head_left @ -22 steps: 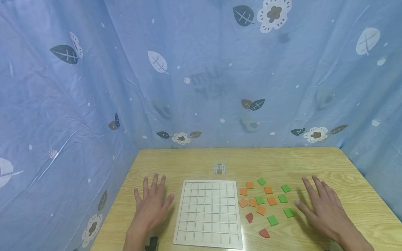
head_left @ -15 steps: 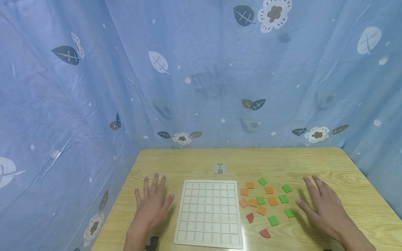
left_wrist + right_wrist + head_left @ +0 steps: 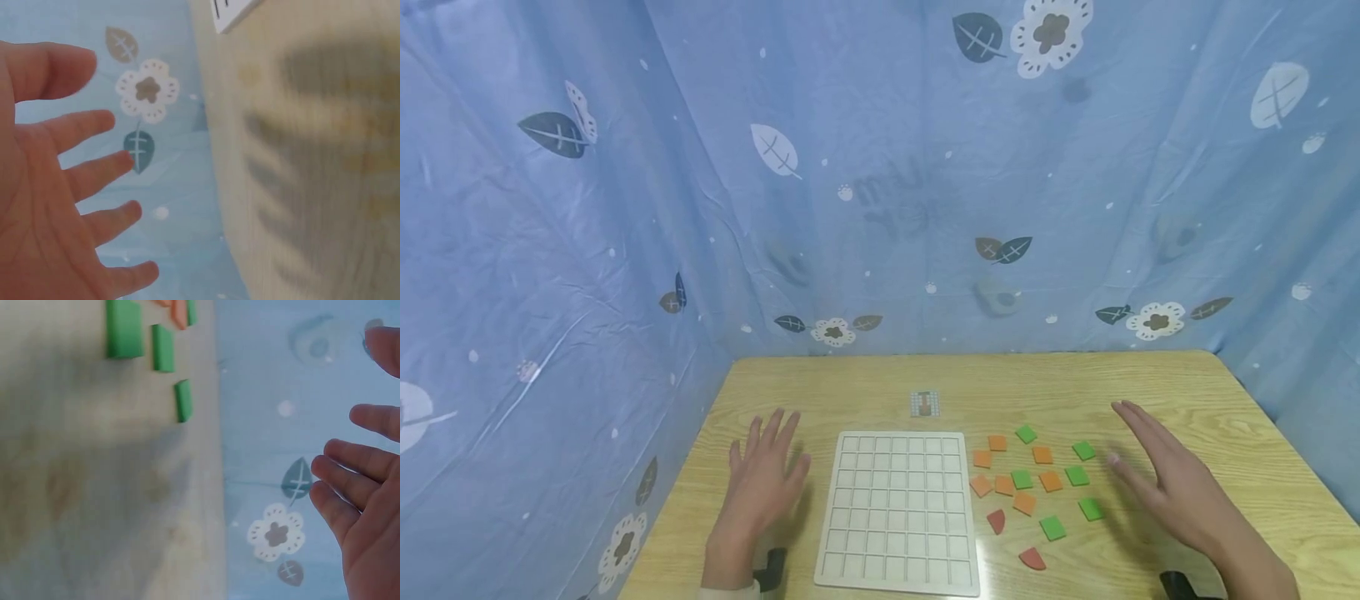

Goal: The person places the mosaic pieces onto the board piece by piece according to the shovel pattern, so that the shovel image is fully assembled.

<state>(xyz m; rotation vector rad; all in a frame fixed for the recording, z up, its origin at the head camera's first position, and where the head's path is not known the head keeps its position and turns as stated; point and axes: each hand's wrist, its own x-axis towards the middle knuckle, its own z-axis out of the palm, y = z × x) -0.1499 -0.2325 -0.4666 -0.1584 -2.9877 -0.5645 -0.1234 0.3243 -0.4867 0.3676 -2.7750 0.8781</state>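
My left hand (image 3: 763, 485) hovers over the table with its fingers spread, left of a white grid board (image 3: 897, 508). The left wrist view shows the same palm (image 3: 44, 206) holding nothing. Over the table's right side, my right hand (image 3: 1176, 487) is also raised, fingers straight and thumb apart. Nearest to it are green square tiles (image 3: 1091, 509), several of them. Orange square tiles (image 3: 1050, 481) lie mixed among these, closer to the board. Two red quarter-round pieces (image 3: 1032, 558) lie toward the front. The right wrist view has green tiles (image 3: 164, 349) beside the open palm (image 3: 375, 531).
A small printed card (image 3: 925, 404) with a grid picture lies behind the board. The wooden table (image 3: 820, 383) ends at a blue curtain (image 3: 880, 208) with leaves and flowers, which also hangs along the left and right sides.
The right hand has turned onto its edge and risen slightly, its fingers now closer together. My left hand has tilted a little, and both wrists show more. The board and tiles stay where they were.
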